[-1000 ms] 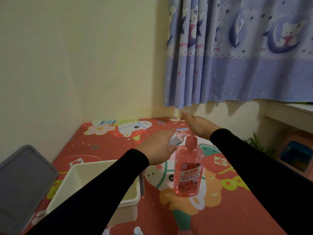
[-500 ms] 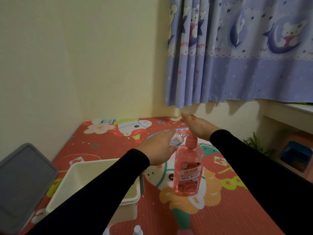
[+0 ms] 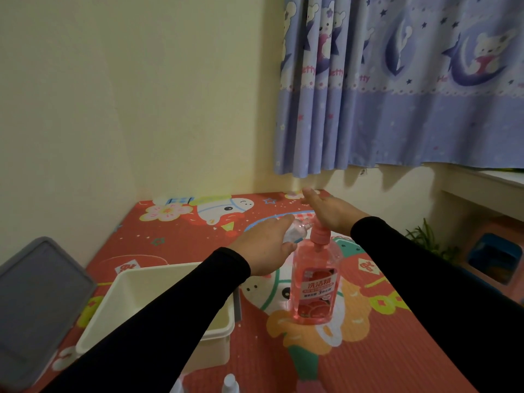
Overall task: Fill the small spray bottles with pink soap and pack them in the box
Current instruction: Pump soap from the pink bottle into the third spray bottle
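A tall pink soap bottle (image 3: 314, 285) with a pump head stands upright on the red patterned mat. My left hand (image 3: 263, 245) grips a small clear spray bottle (image 3: 297, 229), tilted with its mouth against the pump nozzle. My right hand (image 3: 330, 209) lies flat, fingers straight, with its palm on top of the pump head. The cream plastic box (image 3: 215, 333) stands to the left of the soap bottle, partly hidden by my left forearm. Another small bottle's top (image 3: 230, 382) shows at the bottom edge.
A grey lid (image 3: 37, 307) leans at the far left beside the wall. The mat (image 3: 368, 350) reaches the wall corner. A blue curtain (image 3: 397, 95) hangs behind. At the right are a low ledge, a small green plant (image 3: 425, 236) and a blue bin (image 3: 493, 256).
My right hand and the pump head under it have sunk slightly. My left hand keeps the small bottle at the nozzle.
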The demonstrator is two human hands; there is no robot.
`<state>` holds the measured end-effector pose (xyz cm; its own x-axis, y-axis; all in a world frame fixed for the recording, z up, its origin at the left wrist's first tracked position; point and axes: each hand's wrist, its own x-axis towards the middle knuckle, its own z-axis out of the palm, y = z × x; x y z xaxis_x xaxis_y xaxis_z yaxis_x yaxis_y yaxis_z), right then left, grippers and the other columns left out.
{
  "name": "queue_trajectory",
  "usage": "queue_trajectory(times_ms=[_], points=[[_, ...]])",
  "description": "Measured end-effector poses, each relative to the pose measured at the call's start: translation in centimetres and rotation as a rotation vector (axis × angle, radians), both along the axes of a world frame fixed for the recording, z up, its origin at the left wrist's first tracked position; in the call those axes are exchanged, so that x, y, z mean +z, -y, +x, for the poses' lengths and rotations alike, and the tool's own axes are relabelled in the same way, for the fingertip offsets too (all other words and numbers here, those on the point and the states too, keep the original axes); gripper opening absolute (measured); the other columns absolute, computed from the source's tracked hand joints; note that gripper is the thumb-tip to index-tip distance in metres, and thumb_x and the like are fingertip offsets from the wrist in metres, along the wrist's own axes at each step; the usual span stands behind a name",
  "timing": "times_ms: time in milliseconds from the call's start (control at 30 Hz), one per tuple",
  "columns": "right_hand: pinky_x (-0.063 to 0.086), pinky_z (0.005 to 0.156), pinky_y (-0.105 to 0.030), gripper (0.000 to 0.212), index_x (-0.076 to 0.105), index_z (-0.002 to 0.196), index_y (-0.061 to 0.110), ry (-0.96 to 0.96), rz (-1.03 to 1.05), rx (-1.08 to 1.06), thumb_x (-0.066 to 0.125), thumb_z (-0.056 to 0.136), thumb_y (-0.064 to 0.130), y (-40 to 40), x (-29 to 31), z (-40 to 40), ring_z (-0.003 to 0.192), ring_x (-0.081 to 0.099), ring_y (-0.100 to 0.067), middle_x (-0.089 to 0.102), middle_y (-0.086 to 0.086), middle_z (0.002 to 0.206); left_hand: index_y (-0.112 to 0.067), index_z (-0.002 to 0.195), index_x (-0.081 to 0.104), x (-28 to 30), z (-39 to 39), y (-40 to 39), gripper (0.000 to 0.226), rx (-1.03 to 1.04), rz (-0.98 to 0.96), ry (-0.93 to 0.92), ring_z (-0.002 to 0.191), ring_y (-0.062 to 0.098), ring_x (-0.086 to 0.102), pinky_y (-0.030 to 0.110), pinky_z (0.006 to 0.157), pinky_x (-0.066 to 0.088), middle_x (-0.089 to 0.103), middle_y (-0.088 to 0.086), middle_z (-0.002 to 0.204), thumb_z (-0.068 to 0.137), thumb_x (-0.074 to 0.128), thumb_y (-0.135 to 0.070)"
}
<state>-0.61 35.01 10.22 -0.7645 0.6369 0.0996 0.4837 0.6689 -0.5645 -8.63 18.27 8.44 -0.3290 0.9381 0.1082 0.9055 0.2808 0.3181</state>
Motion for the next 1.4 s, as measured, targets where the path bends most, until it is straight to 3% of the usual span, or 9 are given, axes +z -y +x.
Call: queue_trajectory(times_ms=[167,367,533,733,900,1033,1133,1267,1400], points=[[0.034,0.109,-0.043,0.076,0.055,0.133,0.021,0.013,0.08,-0.02,0.007,0.094,0.065,-0.7,1.1,0.1,0.121,0.052,-0.029,0.059,-0.013,0.132,-0.019,0.151,0.022,1.0,0.1,0.1,0.056,-0.01,0.051,-0.003,0.136,0.025,0.037,0.033,0.106,0.031,0.034,0.008,0.152,0.101,0.044,-0.034],[0.023,0.117,-0.039,0.067,0.044,0.143,0.014,-0.005,0.038,0.053,0.01,0.101,0.053,-0.5,-0.6,-0.1,0.139,0.038,-0.025,0.043,-0.01,0.149,-0.02,0.154,0.012,-0.3,0.1,-0.2,0.061,-0.009,-0.002,0.01,0.144,0.025,0.024,0.037,0.113,0.026,0.023,0.008,0.159,0.102,0.041,-0.036],[0.03,0.11,-0.042,0.051,0.027,0.15,0.013,0.04,-0.005,-0.006,0.014,0.106,0.035,0.4,0.1,0.3,0.134,0.04,-0.036,0.041,-0.021,0.147,-0.021,0.153,0.015,-0.2,-0.1,-0.1,0.061,0.0,-0.004,0.003,0.144,0.025,0.025,0.036,0.112,0.026,0.025,0.008,0.158,0.102,0.041,-0.037],[0.032,0.109,-0.041,0.072,0.051,0.137,0.016,0.037,0.16,-0.001,0.007,0.098,0.057,-0.2,1.5,0.3,0.128,0.046,-0.031,0.053,-0.015,0.139,-0.019,0.152,0.02,0.9,0.0,0.0,0.057,-0.017,0.05,-0.007,0.139,0.024,0.033,0.032,0.107,0.029,0.03,0.007,0.155,0.102,0.043,-0.034],[0.035,0.106,-0.042,0.05,0.027,0.15,0.012,0.061,0.099,0.018,0.013,0.106,0.033,0.4,0.1,0.2,0.127,0.047,-0.039,0.049,-0.026,0.138,-0.02,0.154,0.013,-0.2,0.0,-0.2,0.061,-0.007,-0.001,0.001,0.143,0.025,0.027,0.037,0.113,0.027,0.025,0.008,0.158,0.102,0.04,-0.036],[0.039,0.102,-0.048,0.045,0.027,0.149,0.011,-0.019,-0.018,-0.051,0.022,0.105,0.019,0.1,-0.1,0.0,0.122,0.05,-0.042,0.052,-0.028,0.134,-0.021,0.154,0.012,-0.2,-0.1,-0.1,0.062,-0.002,-0.012,0.004,0.145,0.023,0.023,0.036,0.115,0.024,0.023,0.007,0.159,0.102,0.041,-0.037],[0.036,0.105,-0.045,0.051,0.039,0.142,0.007,0.037,0.085,-0.003,0.015,0.106,0.033,0.4,0.8,0.1,0.124,0.049,-0.039,0.053,-0.025,0.134,-0.02,0.151,0.022,0.4,0.0,0.0,0.056,-0.01,0.023,-0.005,0.137,0.024,0.035,0.033,0.108,0.031,0.035,0.008,0.152,0.101,0.043,-0.036],[0.035,0.106,-0.042,0.073,0.054,0.13,0.01,0.046,0.185,-0.018,0.006,0.099,0.055,0.2,1.8,0.3,0.122,0.05,-0.033,0.056,-0.019,0.132,-0.018,0.152,0.021,1.3,0.2,0.2,0.057,-0.023,0.057,0.005,0.139,0.023,0.033,0.03,0.107,0.029,0.031,0.006,0.155,0.102,0.043,-0.033],[0.034,0.107,-0.046,0.056,0.035,0.145,0.008,0.08,0.11,0.02,0.011,0.105,0.038,0.4,0.7,0.0,0.126,0.047,-0.039,0.049,-0.024,0.138,-0.021,0.148,0.026,0.1,-0.1,-0.3,0.053,-0.01,0.04,0.017,0.134,0.027,0.039,0.035,0.103,0.034,0.039,0.009,0.148,0.101,0.044,-0.034]])
